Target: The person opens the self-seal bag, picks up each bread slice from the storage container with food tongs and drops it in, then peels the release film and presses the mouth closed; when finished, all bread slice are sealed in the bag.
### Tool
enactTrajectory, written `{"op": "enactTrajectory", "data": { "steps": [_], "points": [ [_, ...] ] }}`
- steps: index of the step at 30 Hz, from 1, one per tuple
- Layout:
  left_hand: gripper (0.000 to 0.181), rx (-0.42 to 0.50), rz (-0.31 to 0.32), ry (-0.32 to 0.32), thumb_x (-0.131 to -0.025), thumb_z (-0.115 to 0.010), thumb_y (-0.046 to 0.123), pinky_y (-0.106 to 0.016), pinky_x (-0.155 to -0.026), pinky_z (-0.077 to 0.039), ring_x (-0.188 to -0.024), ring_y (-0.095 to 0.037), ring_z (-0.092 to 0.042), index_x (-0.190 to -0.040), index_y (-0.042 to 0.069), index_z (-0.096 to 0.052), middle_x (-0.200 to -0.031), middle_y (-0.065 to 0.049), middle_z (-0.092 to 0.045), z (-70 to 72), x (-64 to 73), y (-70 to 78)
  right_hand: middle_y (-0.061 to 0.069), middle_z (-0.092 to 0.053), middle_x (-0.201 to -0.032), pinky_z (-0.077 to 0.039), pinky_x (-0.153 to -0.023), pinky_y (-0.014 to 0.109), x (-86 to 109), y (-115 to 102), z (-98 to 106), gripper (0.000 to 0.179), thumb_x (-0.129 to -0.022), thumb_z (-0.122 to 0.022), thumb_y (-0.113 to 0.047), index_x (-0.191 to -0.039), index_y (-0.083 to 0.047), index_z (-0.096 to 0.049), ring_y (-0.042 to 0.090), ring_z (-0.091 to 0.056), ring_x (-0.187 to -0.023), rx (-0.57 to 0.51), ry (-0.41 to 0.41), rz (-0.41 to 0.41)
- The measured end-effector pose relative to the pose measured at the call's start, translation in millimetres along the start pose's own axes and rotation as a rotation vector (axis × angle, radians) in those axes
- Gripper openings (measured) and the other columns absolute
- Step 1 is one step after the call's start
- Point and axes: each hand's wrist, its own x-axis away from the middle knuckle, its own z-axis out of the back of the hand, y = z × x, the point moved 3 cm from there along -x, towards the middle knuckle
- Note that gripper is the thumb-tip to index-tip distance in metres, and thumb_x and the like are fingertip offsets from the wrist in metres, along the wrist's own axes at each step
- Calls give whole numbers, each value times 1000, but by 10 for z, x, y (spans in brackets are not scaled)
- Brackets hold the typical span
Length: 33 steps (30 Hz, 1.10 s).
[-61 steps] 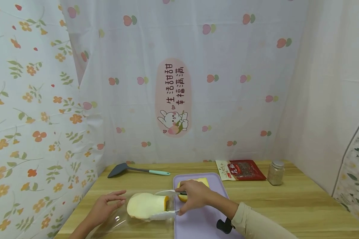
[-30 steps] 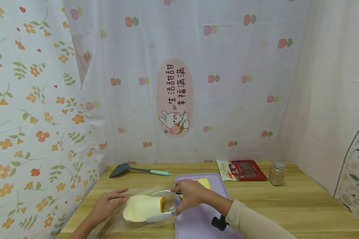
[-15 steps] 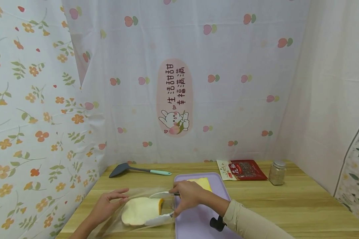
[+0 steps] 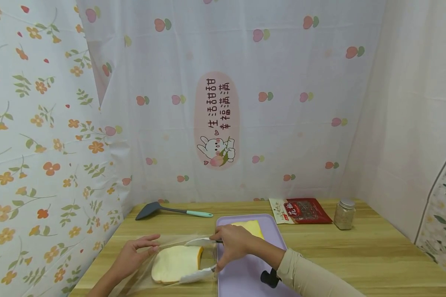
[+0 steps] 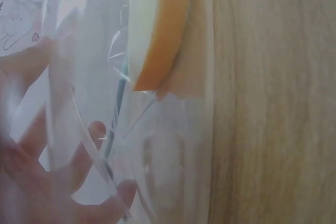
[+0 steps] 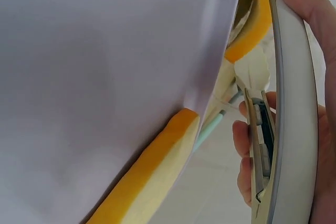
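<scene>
A thick bread slice (image 4: 174, 264) with an orange-yellow crust lies inside a clear plastic bag (image 4: 141, 280) at the table's front left. My right hand (image 4: 235, 245) grips tongs (image 6: 296, 114). Their white ends (image 4: 200, 273) reach into the bag, one along each side of the slice; whether they press on it I cannot tell. At the bag's left side, my left hand (image 4: 134, 258) touches the plastic. In the left wrist view, its fingers (image 5: 86, 156) are spread and seen partly through the film, beside the slice's crust edge.
A lavender tray (image 4: 260, 280) lies under my right hand, with another yellow-crusted slice (image 4: 250, 227) at its far end. Behind are a spatula (image 4: 171, 210) with a mint handle, a red spice packet (image 4: 301, 211) and a lidded glass jar (image 4: 344, 214). Printed curtains (image 4: 282, 123) enclose the table.
The slice has shifted a little left and nearer, farther into the bag. My right hand moved slightly left with the tongs, whose ends now stand wider apart. My left hand has barely moved.
</scene>
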Motion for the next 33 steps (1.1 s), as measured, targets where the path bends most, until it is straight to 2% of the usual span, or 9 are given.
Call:
{"op": "enactTrajectory", "data": {
  "steps": [5,12,18,23,28,33],
  "points": [
    [14,-23,17,1,-93,-70,18,-41,-95,-49,-125,-30,-55,-101,10,-79,-130,-11,-65,-1,-2,13,-12,-56,-106,-41,-54,21,8,3,-5,90,-57,-85,-68,-133,-22,-66,0,-48,-76,5,-21,-23],
    [14,-15,-6,-5,-93,-70,16,-50,-95,-49,-123,-31,-56,-101,9,-78,-130,-14,-64,-8,9,11,-8,-57,-116,-43,-59,20,48,-27,-2,95,-58,-83,-70,-137,-20,-62,0,-51,-85,18,-17,-28],
    [12,-46,-16,4,-92,-71,18,-32,-92,-49,-121,-23,-58,-100,12,-79,-128,-12,-66,-13,16,5,-8,-56,-116,-42,-60,20,67,-29,-13,97,-58,-84,-69,-138,-19,-60,0,-50,-85,-2,2,-23],
    [11,-50,-9,9,-92,-72,18,-28,-91,-48,-121,-22,-59,-99,12,-79,-127,-11,-66,-16,11,-2,-8,-55,-114,-40,-57,19,82,-27,-17,99,-59,-84,-68,-140,-18,-59,0,-47,-77,-44,28,-29],
    [12,-51,0,10,-92,-72,18,-29,-93,-47,-122,-26,-58,-99,12,-79,-128,-10,-66,-19,12,16,-9,-56,-117,-41,-56,20,120,-41,-15,96,-61,-84,-66,-140,-17,-59,-1,-47,-74,-106,31,-40],
    [13,-38,-6,-3,-93,-71,16,-44,-95,-49,-123,-31,-56,-100,10,-78,-129,-13,-65,-19,13,4,-10,-57,-117,-41,-57,20,155,-34,-20,93,-62,-83,-66,-138,-17,-61,0,-47,-77,-136,44,-36]
  ]
}}
